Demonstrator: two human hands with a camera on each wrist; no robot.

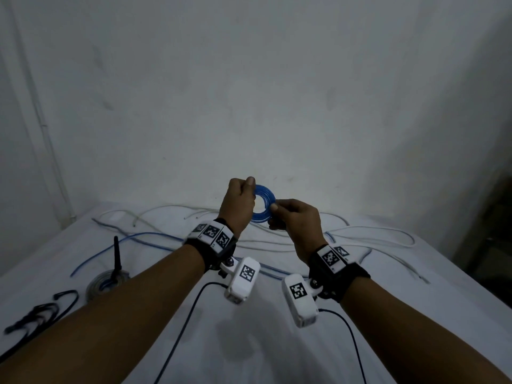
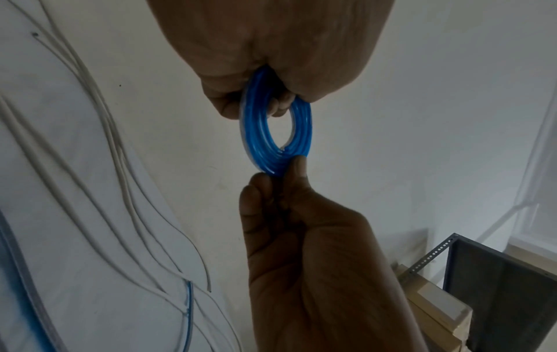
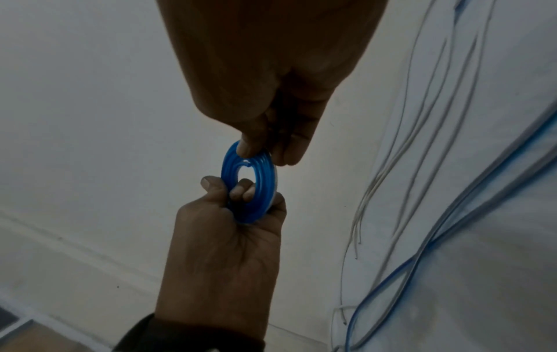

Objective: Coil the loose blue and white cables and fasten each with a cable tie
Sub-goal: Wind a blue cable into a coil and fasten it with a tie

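From my head view, the left side of the blue coil [image 1: 264, 202] sits behind my left hand [image 1: 238, 202], and my right hand [image 1: 297, 223] covers its right edge. The black straps [image 1: 36, 314] at the lower left are blurred and cut by the frame edge; I cannot tell what they are. In the left wrist view, my left grip fills the top edge, knuckles cropped.

tight blue coil [image 1: 263, 204] held upright in the air; loose white cables [image 1: 368, 234] lie on the table.

Blue coil [image 1: 264, 203]; white cables [image 1: 360, 236]; black-and-white checkered wrist tags [image 1: 212, 231]
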